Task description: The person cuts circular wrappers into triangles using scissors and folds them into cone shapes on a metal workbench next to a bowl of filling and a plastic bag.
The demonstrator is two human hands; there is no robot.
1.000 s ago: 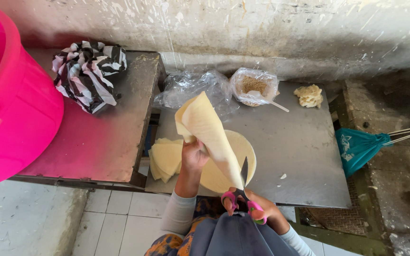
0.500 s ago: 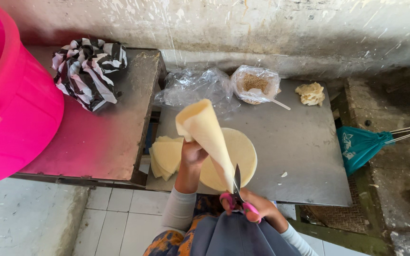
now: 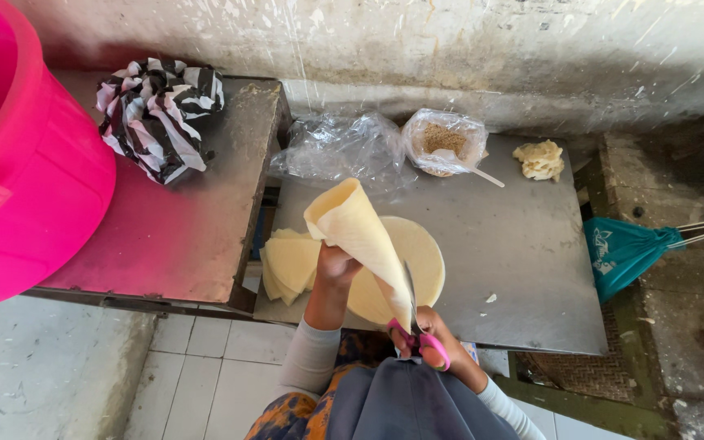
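Left hand [image 3: 337, 265] clamped on folded dough sheet [image 3: 360, 236], held above worktop [image 3: 523, 269]. Right hand [image 3: 433, 330] closed on pink scissors [image 3: 417, 326], blades in sheet. Risk: floppy sheet sags, cut wanders/tears; fingers near blades.

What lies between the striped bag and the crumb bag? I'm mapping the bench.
In the head view, a crumpled clear plastic bag lies between the striped bag and the crumb bag.

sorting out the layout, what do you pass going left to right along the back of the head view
pink tub → striped black-and-white cloth → crumpled clear plastic → bag of brown crumbs with a spoon → pale dough lump → teal bag
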